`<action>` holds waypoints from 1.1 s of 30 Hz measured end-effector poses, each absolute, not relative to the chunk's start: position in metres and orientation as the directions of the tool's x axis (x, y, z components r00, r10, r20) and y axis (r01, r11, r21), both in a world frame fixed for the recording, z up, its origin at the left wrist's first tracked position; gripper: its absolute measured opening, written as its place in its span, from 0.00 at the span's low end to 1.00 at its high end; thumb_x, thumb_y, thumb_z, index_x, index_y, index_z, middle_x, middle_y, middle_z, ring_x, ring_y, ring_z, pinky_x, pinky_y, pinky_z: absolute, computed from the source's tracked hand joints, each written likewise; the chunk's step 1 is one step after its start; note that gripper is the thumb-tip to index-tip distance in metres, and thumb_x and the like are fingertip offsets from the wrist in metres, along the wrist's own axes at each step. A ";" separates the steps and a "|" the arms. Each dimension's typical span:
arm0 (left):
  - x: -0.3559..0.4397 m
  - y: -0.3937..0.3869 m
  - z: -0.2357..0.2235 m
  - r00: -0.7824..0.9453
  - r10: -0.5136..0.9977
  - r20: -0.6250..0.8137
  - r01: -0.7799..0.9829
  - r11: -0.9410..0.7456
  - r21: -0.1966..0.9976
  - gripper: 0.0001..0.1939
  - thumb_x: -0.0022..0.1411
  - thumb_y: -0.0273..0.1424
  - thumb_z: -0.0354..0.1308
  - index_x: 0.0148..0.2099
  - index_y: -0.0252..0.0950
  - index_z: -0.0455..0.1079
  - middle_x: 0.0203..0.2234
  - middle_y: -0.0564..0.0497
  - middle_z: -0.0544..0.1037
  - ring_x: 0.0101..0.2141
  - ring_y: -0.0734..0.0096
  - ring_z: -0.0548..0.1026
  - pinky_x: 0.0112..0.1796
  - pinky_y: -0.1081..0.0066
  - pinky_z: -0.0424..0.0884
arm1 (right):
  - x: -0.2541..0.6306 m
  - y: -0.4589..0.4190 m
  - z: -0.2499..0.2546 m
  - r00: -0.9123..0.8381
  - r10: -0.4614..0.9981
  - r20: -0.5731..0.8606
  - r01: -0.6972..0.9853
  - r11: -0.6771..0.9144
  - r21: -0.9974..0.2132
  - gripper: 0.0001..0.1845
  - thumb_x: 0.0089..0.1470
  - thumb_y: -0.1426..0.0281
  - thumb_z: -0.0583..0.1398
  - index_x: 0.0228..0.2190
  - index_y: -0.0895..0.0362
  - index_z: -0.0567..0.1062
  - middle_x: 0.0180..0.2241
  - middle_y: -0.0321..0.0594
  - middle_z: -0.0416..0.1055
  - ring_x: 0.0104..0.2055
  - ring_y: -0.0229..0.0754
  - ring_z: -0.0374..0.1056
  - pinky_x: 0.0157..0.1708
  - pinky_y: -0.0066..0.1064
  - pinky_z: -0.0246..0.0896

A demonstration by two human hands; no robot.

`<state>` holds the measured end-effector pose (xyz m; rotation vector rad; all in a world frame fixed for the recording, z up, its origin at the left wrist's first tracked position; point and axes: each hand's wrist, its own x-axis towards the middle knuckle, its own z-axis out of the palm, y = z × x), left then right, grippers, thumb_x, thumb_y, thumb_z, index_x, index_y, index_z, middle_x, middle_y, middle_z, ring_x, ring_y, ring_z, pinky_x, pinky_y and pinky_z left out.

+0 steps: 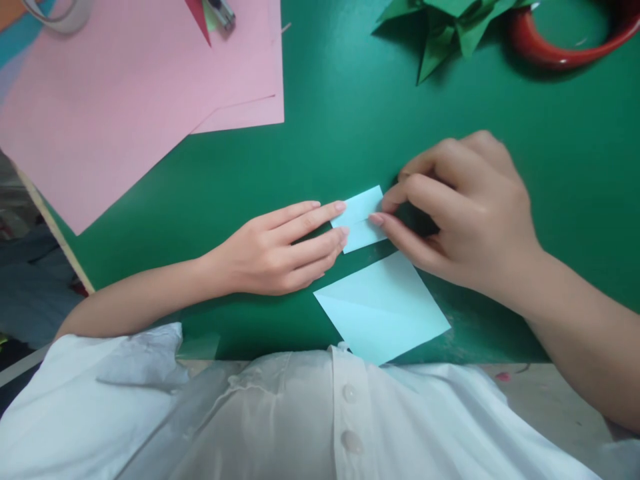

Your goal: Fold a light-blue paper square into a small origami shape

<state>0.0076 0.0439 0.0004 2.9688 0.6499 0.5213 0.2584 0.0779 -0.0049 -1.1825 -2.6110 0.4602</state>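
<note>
Nearer the body than the folded blue paper [361, 228] lies a creased pale-blue sheet [387, 308]. The folded blue paper sits between both hands, its crease running crosswise: the left hand [280, 253] rests loosely spread fingertips on its left end; the right hand [470, 207] pinches its right edge. Pink sheets [145, 87] lie beyond it, leftward.

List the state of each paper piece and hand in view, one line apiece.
Small blue paper: folded, a line running across it
Larger blue sheet: spread out, faintly creased
Pink sheets: spread out, overlapping
Green paper piece: folded into points, partly out of frame
Left hand: fingers extended, fingertips at the small blue paper
Right hand: fingers curled, thumb tip on it
</note>
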 end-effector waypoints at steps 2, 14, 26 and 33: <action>0.007 0.043 -0.001 0.857 0.412 0.310 0.389 -0.911 0.135 0.15 0.68 0.35 0.55 0.49 0.28 0.73 0.46 0.47 0.81 0.56 0.55 0.75 0.55 0.62 0.76 | 0.259 0.078 -0.006 -0.654 0.750 0.105 0.671 0.638 -0.377 0.11 0.61 0.61 0.56 0.31 0.55 0.69 0.36 0.43 0.67 0.37 0.44 0.60 0.39 0.40 0.52; 0.004 0.039 0.002 0.901 0.416 0.124 0.393 -0.903 0.172 0.33 0.71 0.49 0.42 0.67 0.32 0.58 0.55 0.43 0.73 0.62 0.51 0.66 0.62 0.55 0.64 | 0.258 0.072 -0.017 -0.630 0.738 0.242 0.700 0.674 -0.235 0.16 0.63 0.59 0.53 0.30 0.57 0.69 0.36 0.41 0.65 0.38 0.41 0.58 0.36 0.37 0.46; 0.011 0.035 0.001 0.885 0.447 0.128 0.431 -0.892 0.133 0.40 0.69 0.57 0.33 0.66 0.32 0.59 0.49 0.43 0.74 0.60 0.50 0.67 0.60 0.53 0.66 | 0.258 0.060 -0.020 -0.536 0.815 0.218 0.796 0.574 -0.190 0.17 0.59 0.55 0.58 0.35 0.57 0.68 0.45 0.50 0.64 0.45 0.56 0.62 0.37 0.45 0.56; 0.013 0.035 0.000 0.886 0.440 0.145 0.420 -0.895 0.147 0.43 0.66 0.61 0.37 0.64 0.29 0.61 0.48 0.41 0.74 0.59 0.47 0.68 0.60 0.51 0.65 | 0.253 0.051 -0.018 -0.480 0.863 0.155 0.828 0.505 -0.244 0.24 0.57 0.51 0.57 0.46 0.56 0.68 0.54 0.56 0.61 0.55 0.65 0.59 0.47 0.56 0.55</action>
